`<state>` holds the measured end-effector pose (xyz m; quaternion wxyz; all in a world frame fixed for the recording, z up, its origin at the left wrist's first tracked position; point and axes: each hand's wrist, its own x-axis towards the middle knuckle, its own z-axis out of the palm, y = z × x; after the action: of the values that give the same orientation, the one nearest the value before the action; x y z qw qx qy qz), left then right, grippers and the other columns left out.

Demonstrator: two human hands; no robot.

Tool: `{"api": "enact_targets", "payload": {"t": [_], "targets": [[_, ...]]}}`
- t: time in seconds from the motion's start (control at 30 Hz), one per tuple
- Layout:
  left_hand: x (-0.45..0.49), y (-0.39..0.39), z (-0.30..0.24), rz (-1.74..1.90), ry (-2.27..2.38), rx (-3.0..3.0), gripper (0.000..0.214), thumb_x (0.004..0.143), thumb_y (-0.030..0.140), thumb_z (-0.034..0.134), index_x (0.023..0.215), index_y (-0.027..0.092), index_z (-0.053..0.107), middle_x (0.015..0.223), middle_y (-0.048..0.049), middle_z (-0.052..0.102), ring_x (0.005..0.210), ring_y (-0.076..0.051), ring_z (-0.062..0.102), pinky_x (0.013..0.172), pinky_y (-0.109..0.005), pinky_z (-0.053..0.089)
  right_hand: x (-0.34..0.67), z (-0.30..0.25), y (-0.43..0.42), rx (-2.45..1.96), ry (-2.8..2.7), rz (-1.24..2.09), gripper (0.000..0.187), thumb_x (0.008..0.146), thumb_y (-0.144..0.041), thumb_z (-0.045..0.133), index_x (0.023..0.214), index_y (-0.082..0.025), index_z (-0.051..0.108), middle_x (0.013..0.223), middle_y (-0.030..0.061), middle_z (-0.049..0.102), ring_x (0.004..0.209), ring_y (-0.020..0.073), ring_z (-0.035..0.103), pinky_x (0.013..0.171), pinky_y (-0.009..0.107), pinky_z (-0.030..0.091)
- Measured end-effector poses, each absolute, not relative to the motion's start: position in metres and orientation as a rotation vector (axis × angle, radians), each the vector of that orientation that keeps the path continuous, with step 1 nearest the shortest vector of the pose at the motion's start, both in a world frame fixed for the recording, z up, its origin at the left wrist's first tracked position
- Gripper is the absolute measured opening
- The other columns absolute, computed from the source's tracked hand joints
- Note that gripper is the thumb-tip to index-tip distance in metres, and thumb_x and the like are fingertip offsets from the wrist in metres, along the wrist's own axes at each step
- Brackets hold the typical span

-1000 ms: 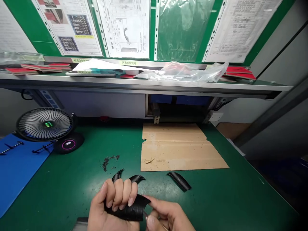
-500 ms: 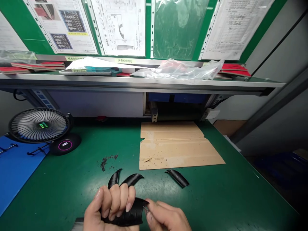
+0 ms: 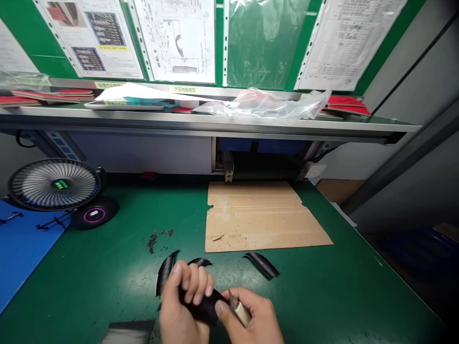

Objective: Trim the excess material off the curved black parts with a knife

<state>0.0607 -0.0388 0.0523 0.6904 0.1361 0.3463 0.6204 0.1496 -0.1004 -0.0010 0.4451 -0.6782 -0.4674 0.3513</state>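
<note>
A curved black plastic part is clamped in the left hand, fingers curled over its top. The right hand is closed around a small beige-handled tool, its tip set against the part's right end, just beside the left thumb.

Trimming looks mid-way on this piece, judging by the tool in contact with the edge. Whether the edge is clean cannot be told; it is hidden by the fingers.

Just beyond the grip, two similar black parts lie on the green mat, and a third sits up and right of it. Done or waiting: cannot be told. Dark shavings are scattered further out to the left, so some scraping has probably been done. A cardboard sheet lies behind the grip.
</note>
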Motion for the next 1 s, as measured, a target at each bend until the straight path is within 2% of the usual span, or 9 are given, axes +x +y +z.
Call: {"api": "enact_targets", "payload": {"t": [0.1,0.2,0.3,0.4,0.5,0.63,0.73,0.87,1.0], "targets": [[0.055,-0.047,0.003,1.226,1.081,0.733,0.035,0.078,0.054,0.061,0.09,0.023,0.051,0.075,0.0,0.048,0.074,-0.017,0.052,0.073,-0.032,0.045,0.184,-0.033,-0.101,-1.872,-1.207,0.963,0.036,0.086,-0.047,0.049,0.081,-0.019,0.07,0.067,0.0056,0.067,0.065,0.0227,0.061,0.057,0.027,0.045],[0.023,-0.052,-0.041,0.975,1.482,1.173,0.049,0.079,0.059,0.057,0.112,0.024,0.045,0.102,-0.0072,0.049,0.096,-0.025,0.053,0.083,-0.039,0.044,0.228,-0.061,-0.111,-2.198,-1.157,0.968,0.045,0.088,-0.05,0.042,0.1,-0.017,0.07,0.078,0.0119,0.071,0.07,0.0281,0.066,0.058,0.03,0.05],[-0.028,-0.048,-0.069,0.76,1.69,1.657,0.038,0.089,0.054,0.042,0.113,0.026,0.042,0.11,-0.0093,0.046,0.101,-0.026,0.051,0.081,-0.04,0.046,0.254,-0.071,-0.124,-2.402,-1.139,0.86,0.058,0.089,-0.053,0.037,0.122,-0.013,0.061,0.106,0.018,0.068,0.071,0.0277,0.067,0.047,0.03,0.051],[-0.07,-0.034,-0.084,0.611,1.786,1.94,0.031,0.091,0.049,0.041,0.111,0.026,0.043,0.11,-0.0089,0.048,0.107,-0.028,0.049,0.081,-0.043,0.048,0.243,-0.069,-0.128,-2.341,-1.225,0.624,0.059,0.091,-0.057,0.032,0.129,-0.019,0.056,0.127,0.0136,0.057,0.075,0.0231,0.067,0.047,0.028,0.053],[-0.086,-0.014,-0.091,0.562,1.808,2.029,0.028,0.091,0.044,0.043,0.112,0.025,0.045,0.109,-0.0087,0.049,0.105,-0.029,0.049,0.076,-0.042,0.048,0.212,-0.073,-0.115,-2.127,-1.453,0.783,0.052,0.094,-0.055,0.031,0.126,-0.025,0.058,0.125,0.0072,0.059,0.097,0.0231,0.064,0.072,0.028,0.058],[-0.079,0.01,-0.087,0.536,1.799,2.18,0.027,0.094,0.036,0.036,0.114,0.023,0.048,0.111,-0.012,0.049,0.102,-0.032,0.048,0.069,-0.042,0.046,0.195,-0.088,-0.088,-2.2,-1.562,0.783,0.055,0.097,-0.044,0.023,0.137,-0.015,0.047,0.133,0.0099,0.054,0.124,0.0294,0.048,0.097,0.042,0.049],[-0.066,0.019,-0.08,0.524,1.71,2.281,0.028,0.095,0.033,0.034,0.114,0.023,0.052,0.116,-0.0122,0.049,0.106,-0.032,0.045,0.077,-0.045,0.045,0.203,-0.092,-0.08,-2.315,-1.554,0.694,0.056,0.097,-0.04,0.023,0.143,-0.012,0.037,0.141,0.0096,0.046,0.13,0.03,0.041,0.103,0.046,0.045],[-0.043,0.015,-0.072,0.471,1.534,2.346,0.023,0.092,0.03,0.046,0.112,0.023,0.055,0.119,-0.0101,0.055,0.112,-0.033,0.045,0.088,-0.05,0.042,0.195,-0.084,-0.084,-2.21,-1.779,0.538,0.052,0.099,-0.042,0.023,0.143,-0.021,0.039,0.146,0.0043,0.041,0.133,0.0284,0.038,0.101,0.044,0.049],[-0.032,-0.004,-0.054,0.437,1.466,2.288,0.024,0.094,0.017,0.032,0.105,0.02,0.053,0.114,-0.01,0.057,0.107,-0.028,0.05,0.088,-0.046,0.043,0.165,-0.071,-0.081,-1.961,-2.047,0.126,0.046,0.099,-0.042,0.034,0.144,-0.031,0.035,0.148,0.0007,0.037,0.133,0.0281,0.039,0.094,0.042,0.054]]}}
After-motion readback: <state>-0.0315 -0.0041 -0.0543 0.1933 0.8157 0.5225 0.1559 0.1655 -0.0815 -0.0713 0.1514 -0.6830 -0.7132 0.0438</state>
